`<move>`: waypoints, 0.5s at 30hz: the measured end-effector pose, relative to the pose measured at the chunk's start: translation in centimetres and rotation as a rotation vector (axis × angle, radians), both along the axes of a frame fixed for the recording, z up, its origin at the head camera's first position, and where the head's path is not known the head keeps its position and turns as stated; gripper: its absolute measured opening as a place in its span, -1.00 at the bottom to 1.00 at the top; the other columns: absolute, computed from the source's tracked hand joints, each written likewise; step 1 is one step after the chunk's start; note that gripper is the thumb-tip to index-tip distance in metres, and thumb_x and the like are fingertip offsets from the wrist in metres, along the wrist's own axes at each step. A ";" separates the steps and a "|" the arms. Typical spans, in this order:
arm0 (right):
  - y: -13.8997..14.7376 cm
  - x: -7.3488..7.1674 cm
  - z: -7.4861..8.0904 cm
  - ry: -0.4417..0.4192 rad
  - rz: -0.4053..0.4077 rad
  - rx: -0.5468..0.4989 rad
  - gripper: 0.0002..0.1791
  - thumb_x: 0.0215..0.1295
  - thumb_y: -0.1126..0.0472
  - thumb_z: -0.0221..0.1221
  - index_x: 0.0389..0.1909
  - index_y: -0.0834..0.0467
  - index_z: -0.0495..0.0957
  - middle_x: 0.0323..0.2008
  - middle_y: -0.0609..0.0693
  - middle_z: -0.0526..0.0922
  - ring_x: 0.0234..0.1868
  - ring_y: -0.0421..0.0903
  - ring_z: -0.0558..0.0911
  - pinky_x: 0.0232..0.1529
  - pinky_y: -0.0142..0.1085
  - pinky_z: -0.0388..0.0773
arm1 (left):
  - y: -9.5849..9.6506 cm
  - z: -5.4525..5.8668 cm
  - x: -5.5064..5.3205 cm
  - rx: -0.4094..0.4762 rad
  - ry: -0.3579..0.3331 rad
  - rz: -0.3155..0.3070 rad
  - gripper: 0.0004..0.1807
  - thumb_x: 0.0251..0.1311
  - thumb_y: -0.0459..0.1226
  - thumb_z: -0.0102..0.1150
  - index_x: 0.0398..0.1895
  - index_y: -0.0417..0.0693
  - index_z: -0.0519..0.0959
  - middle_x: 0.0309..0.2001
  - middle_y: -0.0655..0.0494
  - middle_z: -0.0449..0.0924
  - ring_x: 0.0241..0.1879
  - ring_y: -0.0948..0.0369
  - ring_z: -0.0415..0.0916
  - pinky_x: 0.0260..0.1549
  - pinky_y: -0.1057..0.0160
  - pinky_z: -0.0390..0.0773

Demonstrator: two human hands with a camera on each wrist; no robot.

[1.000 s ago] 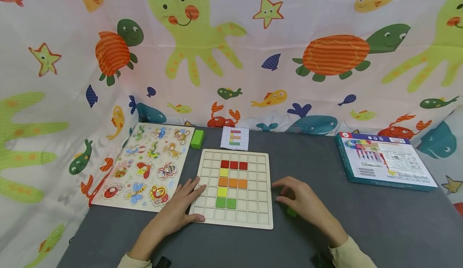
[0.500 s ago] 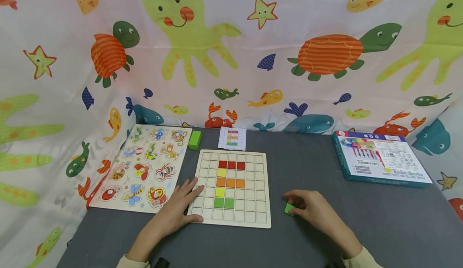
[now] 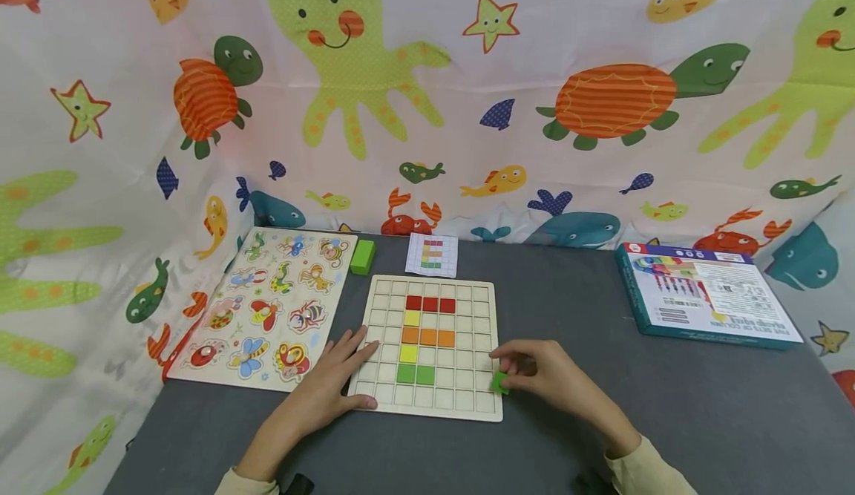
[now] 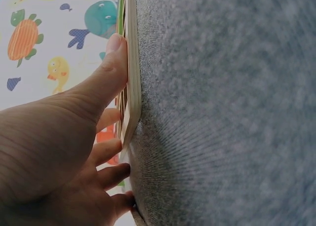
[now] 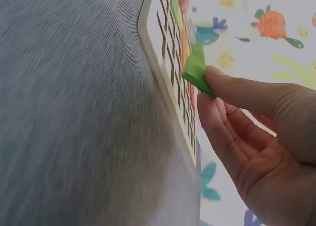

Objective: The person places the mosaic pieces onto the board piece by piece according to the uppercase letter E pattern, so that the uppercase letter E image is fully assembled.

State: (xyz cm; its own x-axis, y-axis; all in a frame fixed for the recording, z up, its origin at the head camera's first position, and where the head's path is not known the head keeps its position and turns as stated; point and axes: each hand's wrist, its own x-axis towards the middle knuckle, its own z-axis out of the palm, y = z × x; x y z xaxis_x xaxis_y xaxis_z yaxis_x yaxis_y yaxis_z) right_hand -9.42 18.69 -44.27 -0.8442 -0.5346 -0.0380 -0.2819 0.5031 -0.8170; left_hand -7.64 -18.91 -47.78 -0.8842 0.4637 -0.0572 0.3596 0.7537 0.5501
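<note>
Grey felt covers the table (image 3: 601, 317), with a sea-creature printed cloth (image 3: 427, 109) hung behind it. On that felt lies a pale wooden grid board (image 3: 467, 294), and the small green square tile (image 3: 499, 383) sits at the board's right edge, pinched between the thumb and fingertips of the right hand (image 3: 554, 380). The right wrist view shows the same green tile (image 5: 196, 73) gripped at one corner, tilted, its free end over the board's cells (image 5: 170, 48).

Just beyond the fingertips, toward the middle of the board, two green tiles (image 3: 415, 374) already fill neighbouring cells, under a yellow one, an orange row and a red row (image 3: 430, 304). The empty cell just beside those greens, on the side facing the fingers, looks the likely seat, judging by the small pattern card (image 3: 432, 254) at the far edge, though the card is too small to read cell by cell.

To seat the tile well, I judge it should be levelled first, carried low across the empty cells and lowered square to the cell walls, so that no corner catches; a pinch on two opposite edges would leave the underside free.

The left hand (image 3: 327, 387) lies flat with fingers spread on the board's near left corner, thumb along the edge (image 4: 116, 68), steadying it. Beyond those fingers lies a wooden insect peg puzzle (image 3: 267, 309) and a green block (image 3: 363, 256); well apart from the right hand rests a teal game box (image 3: 701, 294).
</note>
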 end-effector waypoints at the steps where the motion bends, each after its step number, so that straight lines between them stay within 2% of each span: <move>1: -0.5 -0.1 0.0 0.008 0.002 -0.003 -0.63 0.11 0.33 0.39 -0.01 0.24 0.64 -0.37 -0.10 0.61 -0.35 -0.23 0.56 -0.33 -0.36 0.63 | 0.0 0.0 0.0 0.002 -0.001 -0.001 -0.02 -0.04 0.07 0.43 0.48 -0.01 0.26 0.54 -0.08 -0.04 0.51 -0.14 -0.15 0.42 -0.25 -0.13; 9: -4.9 -1.3 -0.2 0.117 0.065 -0.008 -0.67 0.11 0.38 0.38 -0.06 0.22 0.66 -0.33 -0.08 0.64 -0.31 -0.25 0.55 -0.31 -0.37 0.63 | 0.0 0.2 0.0 0.003 -0.014 -0.001 -0.02 -0.03 0.06 0.42 0.48 0.00 0.26 0.55 -0.07 -0.05 0.51 -0.14 -0.17 0.42 -0.24 -0.14; 12: -6.1 -1.6 -0.6 0.122 0.099 -0.028 -0.67 0.10 0.40 0.38 -0.07 0.23 0.66 -0.34 -0.07 0.64 -0.30 -0.23 0.56 -0.27 -0.36 0.63 | 0.1 0.2 -0.1 0.002 -0.013 -0.007 -0.02 -0.03 0.06 0.42 0.48 -0.01 0.26 0.55 -0.07 -0.06 0.51 -0.15 -0.16 0.42 -0.24 -0.13; 15: -7.0 -1.8 -1.0 0.127 0.135 0.011 -0.69 0.13 0.42 0.36 -0.08 0.22 0.66 -0.33 -0.08 0.66 -0.29 -0.25 0.57 -0.24 -0.37 0.62 | 0.2 0.2 -0.2 0.010 -0.006 -0.014 -0.02 -0.03 0.07 0.42 0.48 -0.02 0.26 0.54 -0.09 -0.04 0.50 -0.16 -0.14 0.41 -0.25 -0.11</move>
